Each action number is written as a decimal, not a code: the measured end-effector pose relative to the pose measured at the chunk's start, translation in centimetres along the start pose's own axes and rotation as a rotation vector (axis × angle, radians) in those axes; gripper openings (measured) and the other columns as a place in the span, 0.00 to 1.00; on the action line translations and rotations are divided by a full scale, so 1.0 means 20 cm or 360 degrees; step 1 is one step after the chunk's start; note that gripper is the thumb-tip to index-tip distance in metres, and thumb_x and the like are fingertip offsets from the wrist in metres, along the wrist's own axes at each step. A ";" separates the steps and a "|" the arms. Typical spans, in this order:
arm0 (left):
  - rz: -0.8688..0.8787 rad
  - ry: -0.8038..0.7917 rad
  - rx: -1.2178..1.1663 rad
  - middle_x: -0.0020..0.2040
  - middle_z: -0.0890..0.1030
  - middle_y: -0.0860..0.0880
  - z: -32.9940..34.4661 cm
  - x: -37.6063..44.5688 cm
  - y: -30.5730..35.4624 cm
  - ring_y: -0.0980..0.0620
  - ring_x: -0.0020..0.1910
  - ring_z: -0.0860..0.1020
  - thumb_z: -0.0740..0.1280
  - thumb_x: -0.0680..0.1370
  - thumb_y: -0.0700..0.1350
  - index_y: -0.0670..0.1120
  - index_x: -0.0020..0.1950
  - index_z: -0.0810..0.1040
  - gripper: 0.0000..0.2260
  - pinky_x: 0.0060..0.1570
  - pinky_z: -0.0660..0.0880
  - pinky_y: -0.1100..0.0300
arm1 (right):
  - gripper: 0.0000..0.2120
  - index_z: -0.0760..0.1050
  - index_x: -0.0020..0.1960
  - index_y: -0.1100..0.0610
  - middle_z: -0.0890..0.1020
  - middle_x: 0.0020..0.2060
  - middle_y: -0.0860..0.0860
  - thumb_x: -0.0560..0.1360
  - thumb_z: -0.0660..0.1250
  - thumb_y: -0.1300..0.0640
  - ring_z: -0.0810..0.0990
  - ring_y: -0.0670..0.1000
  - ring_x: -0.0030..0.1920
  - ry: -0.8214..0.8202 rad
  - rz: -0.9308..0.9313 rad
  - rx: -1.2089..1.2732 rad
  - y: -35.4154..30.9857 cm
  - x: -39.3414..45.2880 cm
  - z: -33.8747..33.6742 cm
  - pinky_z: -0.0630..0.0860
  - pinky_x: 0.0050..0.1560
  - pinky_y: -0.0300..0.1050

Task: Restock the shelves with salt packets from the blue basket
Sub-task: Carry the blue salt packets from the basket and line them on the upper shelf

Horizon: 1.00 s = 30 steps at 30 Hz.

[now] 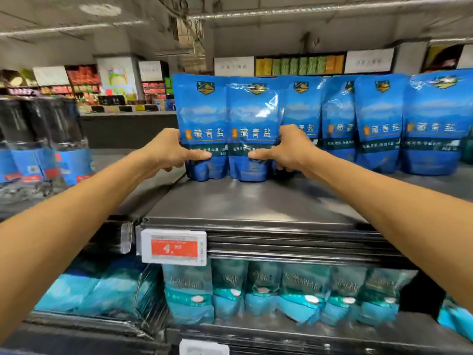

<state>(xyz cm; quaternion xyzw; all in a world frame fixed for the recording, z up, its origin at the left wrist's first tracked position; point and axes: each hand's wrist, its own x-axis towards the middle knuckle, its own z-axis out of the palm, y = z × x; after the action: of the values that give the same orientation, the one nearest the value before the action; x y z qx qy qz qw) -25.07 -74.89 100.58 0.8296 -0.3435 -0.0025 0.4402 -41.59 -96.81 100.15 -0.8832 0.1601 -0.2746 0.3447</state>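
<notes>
Both hands (230,152) grip upright salt packets (227,129) — two, seemingly; shelf-top (256,203).

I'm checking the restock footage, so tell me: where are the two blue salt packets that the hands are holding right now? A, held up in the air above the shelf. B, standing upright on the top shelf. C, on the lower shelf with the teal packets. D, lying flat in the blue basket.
B: the left hand and right hand grip the two blue salt packets, which stand upright on the top shelf.
</notes>
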 end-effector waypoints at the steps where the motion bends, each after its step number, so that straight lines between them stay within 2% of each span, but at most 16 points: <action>1: 0.0022 -0.0019 -0.0006 0.36 0.85 0.55 0.00 0.01 0.00 0.58 0.25 0.75 0.80 0.69 0.55 0.55 0.47 0.85 0.10 0.23 0.69 0.65 | 0.22 0.81 0.53 0.57 0.86 0.39 0.53 0.67 0.81 0.46 0.79 0.48 0.25 -0.0006 0.0029 0.0047 -0.01 0.00 0.01 0.75 0.23 0.38; 3: 0.0061 -0.0063 -0.0066 0.42 0.87 0.50 0.00 0.02 0.00 0.53 0.29 0.82 0.80 0.70 0.51 0.53 0.52 0.84 0.13 0.26 0.76 0.61 | 0.20 0.77 0.50 0.60 0.85 0.38 0.57 0.67 0.81 0.50 0.81 0.49 0.24 0.0003 0.0081 0.0134 -0.02 0.00 0.02 0.80 0.26 0.43; 5: 0.0086 -0.0063 -0.0083 0.46 0.87 0.47 0.00 0.03 0.00 0.51 0.30 0.82 0.80 0.70 0.49 0.50 0.56 0.83 0.17 0.29 0.79 0.59 | 0.20 0.76 0.49 0.61 0.84 0.36 0.57 0.68 0.81 0.52 0.82 0.49 0.25 0.0048 0.0105 0.0113 -0.04 0.00 0.04 0.84 0.30 0.48; 8: 0.0102 -0.0070 -0.0078 0.49 0.87 0.46 0.00 0.04 0.00 0.50 0.31 0.82 0.79 0.68 0.50 0.48 0.60 0.81 0.22 0.32 0.82 0.57 | 0.21 0.77 0.52 0.65 0.85 0.37 0.59 0.69 0.80 0.52 0.84 0.53 0.28 0.0105 0.0107 0.0076 -0.05 0.00 0.05 0.85 0.35 0.53; 12: 0.0116 -0.0100 -0.0046 0.49 0.86 0.44 0.00 0.03 -0.01 0.50 0.33 0.82 0.78 0.71 0.49 0.46 0.61 0.80 0.21 0.30 0.81 0.59 | 0.23 0.69 0.40 0.60 0.82 0.34 0.56 0.70 0.79 0.46 0.84 0.52 0.29 0.0108 0.0117 -0.0082 -0.05 -0.02 0.06 0.80 0.25 0.43; 16: 0.0082 -0.0071 -0.0046 0.49 0.84 0.44 0.01 -0.01 0.00 0.48 0.39 0.83 0.78 0.72 0.49 0.46 0.62 0.78 0.21 0.28 0.79 0.61 | 0.22 0.67 0.41 0.57 0.77 0.37 0.52 0.73 0.76 0.43 0.83 0.51 0.32 0.0063 0.0235 -0.0047 -0.04 -0.04 0.06 0.78 0.25 0.42; 18: 0.0039 -0.0072 -0.0081 0.47 0.83 0.45 0.00 -0.04 0.01 0.48 0.40 0.82 0.79 0.69 0.50 0.47 0.61 0.78 0.23 0.28 0.79 0.62 | 0.22 0.67 0.40 0.56 0.76 0.34 0.51 0.73 0.76 0.44 0.84 0.52 0.32 0.0043 0.0278 -0.0038 -0.05 -0.05 0.05 0.78 0.25 0.43; 21: -0.0012 -0.0083 -0.0093 0.45 0.82 0.44 0.01 -0.10 0.03 0.51 0.39 0.83 0.79 0.60 0.56 0.49 0.54 0.76 0.27 0.27 0.79 0.60 | 0.22 0.67 0.38 0.56 0.75 0.32 0.51 0.72 0.76 0.44 0.86 0.53 0.33 0.0022 0.0285 -0.0035 -0.04 -0.07 0.04 0.77 0.25 0.42; 23: -0.0045 -0.0016 -0.0056 0.46 0.81 0.42 0.02 -0.12 0.04 0.49 0.40 0.84 0.79 0.59 0.57 0.48 0.55 0.73 0.30 0.29 0.81 0.57 | 0.21 0.70 0.44 0.58 0.75 0.33 0.51 0.73 0.76 0.43 0.86 0.52 0.33 0.0014 0.0300 -0.0045 -0.05 -0.09 0.04 0.75 0.25 0.41; 24: -0.0074 0.0040 -0.0049 0.48 0.81 0.42 0.02 -0.14 0.04 0.46 0.42 0.85 0.80 0.61 0.56 0.45 0.59 0.72 0.33 0.32 0.82 0.54 | 0.24 0.70 0.54 0.61 0.77 0.37 0.52 0.73 0.75 0.43 0.86 0.52 0.35 0.0015 0.0314 -0.0049 -0.06 -0.10 0.03 0.76 0.26 0.43; 25: -0.0108 0.0106 -0.0054 0.51 0.79 0.42 0.02 -0.15 0.05 0.45 0.44 0.84 0.81 0.63 0.53 0.43 0.63 0.69 0.35 0.36 0.84 0.51 | 0.34 0.65 0.66 0.63 0.79 0.43 0.54 0.73 0.75 0.43 0.86 0.53 0.38 0.0025 0.0339 -0.0065 -0.08 -0.12 0.03 0.78 0.29 0.45; 26: -0.0132 0.0164 -0.0071 0.52 0.77 0.42 0.02 -0.16 0.05 0.44 0.44 0.84 0.82 0.65 0.50 0.42 0.66 0.67 0.37 0.39 0.84 0.49 | 0.45 0.54 0.76 0.65 0.79 0.51 0.57 0.74 0.74 0.43 0.86 0.54 0.41 0.0049 0.0348 -0.0113 -0.09 -0.14 0.02 0.80 0.32 0.47; 27: -0.0139 0.0206 -0.0094 0.52 0.76 0.43 0.02 -0.18 0.05 0.45 0.42 0.83 0.82 0.66 0.47 0.42 0.67 0.66 0.36 0.41 0.84 0.48 | 0.50 0.46 0.79 0.65 0.78 0.57 0.59 0.75 0.73 0.43 0.86 0.55 0.42 0.0077 0.0351 -0.0160 -0.10 -0.16 0.02 0.80 0.33 0.48; 28: -0.0131 0.0234 -0.0115 0.51 0.75 0.44 0.02 -0.22 0.06 0.47 0.41 0.81 0.81 0.67 0.46 0.42 0.66 0.66 0.34 0.40 0.83 0.49 | 0.49 0.45 0.79 0.65 0.78 0.58 0.60 0.76 0.72 0.44 0.86 0.55 0.41 0.0109 0.0347 -0.0146 -0.12 -0.19 0.02 0.79 0.31 0.47; 30: -0.0060 0.0256 -0.0223 0.46 0.77 0.45 0.03 -0.30 0.09 0.51 0.37 0.80 0.79 0.71 0.44 0.41 0.62 0.69 0.26 0.35 0.80 0.55 | 0.33 0.58 0.73 0.64 0.80 0.45 0.57 0.78 0.69 0.49 0.84 0.54 0.36 0.0135 0.0308 0.0055 -0.14 -0.25 0.01 0.72 0.24 0.41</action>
<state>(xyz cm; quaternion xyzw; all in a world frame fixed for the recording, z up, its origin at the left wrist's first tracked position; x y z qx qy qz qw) -30.88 -72.49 99.72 0.8007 -0.2904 0.0319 0.5230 -45.15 -92.37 100.22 -0.8451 0.2544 -0.2800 0.3778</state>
